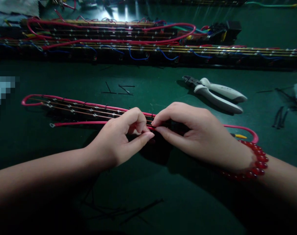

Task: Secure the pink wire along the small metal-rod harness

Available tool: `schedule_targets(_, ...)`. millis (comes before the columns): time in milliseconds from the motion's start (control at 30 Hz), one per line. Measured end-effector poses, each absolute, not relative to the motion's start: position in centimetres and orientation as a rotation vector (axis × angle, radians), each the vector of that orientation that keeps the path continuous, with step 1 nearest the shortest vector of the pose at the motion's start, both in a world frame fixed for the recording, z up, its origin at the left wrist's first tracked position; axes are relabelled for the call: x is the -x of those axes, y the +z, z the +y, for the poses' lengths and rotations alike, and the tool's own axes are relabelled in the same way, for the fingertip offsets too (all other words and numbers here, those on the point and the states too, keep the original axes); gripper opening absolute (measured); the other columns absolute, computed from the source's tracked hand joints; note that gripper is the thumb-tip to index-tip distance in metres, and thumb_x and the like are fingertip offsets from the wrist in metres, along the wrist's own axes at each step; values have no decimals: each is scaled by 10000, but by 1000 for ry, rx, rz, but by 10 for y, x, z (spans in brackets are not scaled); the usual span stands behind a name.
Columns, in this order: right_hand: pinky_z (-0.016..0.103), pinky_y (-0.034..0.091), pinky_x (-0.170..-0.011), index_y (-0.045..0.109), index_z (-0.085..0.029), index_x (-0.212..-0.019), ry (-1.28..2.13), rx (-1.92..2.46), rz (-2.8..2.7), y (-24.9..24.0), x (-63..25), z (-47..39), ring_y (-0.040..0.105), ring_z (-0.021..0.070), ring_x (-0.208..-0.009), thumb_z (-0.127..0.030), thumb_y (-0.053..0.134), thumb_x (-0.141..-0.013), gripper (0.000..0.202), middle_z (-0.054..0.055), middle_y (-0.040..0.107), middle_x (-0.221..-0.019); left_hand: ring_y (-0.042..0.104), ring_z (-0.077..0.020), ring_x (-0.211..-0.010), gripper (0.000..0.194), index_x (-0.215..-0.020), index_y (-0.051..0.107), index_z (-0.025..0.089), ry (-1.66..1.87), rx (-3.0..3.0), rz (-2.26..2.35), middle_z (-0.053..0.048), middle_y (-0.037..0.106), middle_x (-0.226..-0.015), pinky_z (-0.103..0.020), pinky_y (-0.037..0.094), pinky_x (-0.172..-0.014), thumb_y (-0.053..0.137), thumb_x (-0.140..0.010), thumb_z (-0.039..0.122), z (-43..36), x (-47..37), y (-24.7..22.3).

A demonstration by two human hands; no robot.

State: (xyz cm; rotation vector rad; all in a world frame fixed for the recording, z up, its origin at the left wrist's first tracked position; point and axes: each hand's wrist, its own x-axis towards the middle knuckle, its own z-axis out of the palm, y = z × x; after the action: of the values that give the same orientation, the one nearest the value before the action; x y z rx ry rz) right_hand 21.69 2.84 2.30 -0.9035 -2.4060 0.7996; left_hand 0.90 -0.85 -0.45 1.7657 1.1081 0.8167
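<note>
My right thumb and forefinger nearly meet over the red cable (82, 123) at mid-frame, the left hand (117, 137) curled beside the right hand (199, 130); I can't tell what either pinches. The cable lies along the bar (80, 109), centre-left. I'd expect light, springy cable and a stiff bar with fragile joints: hold jacket or edges, never rods (104, 114).
</note>
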Motion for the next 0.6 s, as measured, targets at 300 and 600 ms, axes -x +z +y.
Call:
schedule_targets(300, 293, 498, -700, 656, -198, -902, 786, 924, -2402, 23, -217, 27, 631, 163, -806, -166, 578, -877, 87, 23, 699, -869, 610, -129, -740, 209, -797, 420, 212, 778, -1697, 1154, 24, 540, -801, -257, 480, -618, 611, -880, 201, -10, -8, -4)
schedule_targets(600, 325, 510, -751, 670, -208, -909, 811, 888, -2412, 23, -217, 28, 631, 180, -850, -176, 568, -885, 110, 39, 707, -901, 621, -142, -737, 222, -796, 410, 219, 774, -1693, 1189, 22, 564, -780, -272, 490, -628, 620, -867, 218, -9, -9, -6)
